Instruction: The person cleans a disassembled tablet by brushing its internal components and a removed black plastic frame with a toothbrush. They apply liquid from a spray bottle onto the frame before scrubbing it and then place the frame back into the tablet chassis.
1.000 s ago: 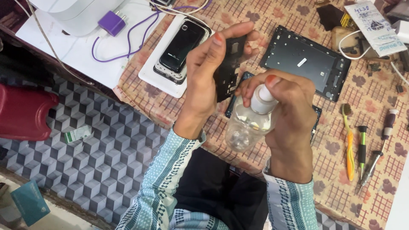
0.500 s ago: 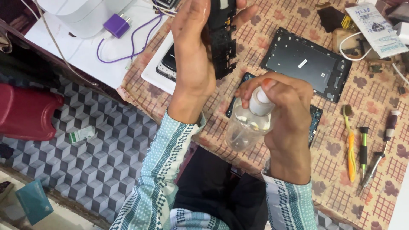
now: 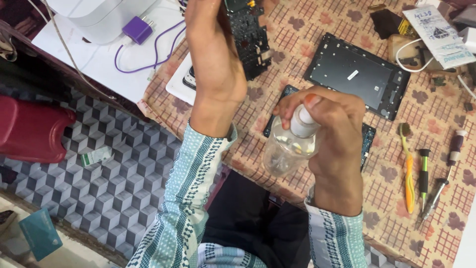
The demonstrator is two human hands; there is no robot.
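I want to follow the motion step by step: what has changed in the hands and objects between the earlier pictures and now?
The left hand lifted the dark circuit board up and away from the body, toward the top of the view, uncovering less of the phone beneath. The right hand stayed in place, gripping the clear spray bottle, finger on the white nozzle. The black frame and tools did not move.

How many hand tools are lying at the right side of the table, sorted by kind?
Toothbrush, yellow-orange: 1
Screwdrivers: 3, namely green-handled, dark-handled, grey-tipped
Total: 4
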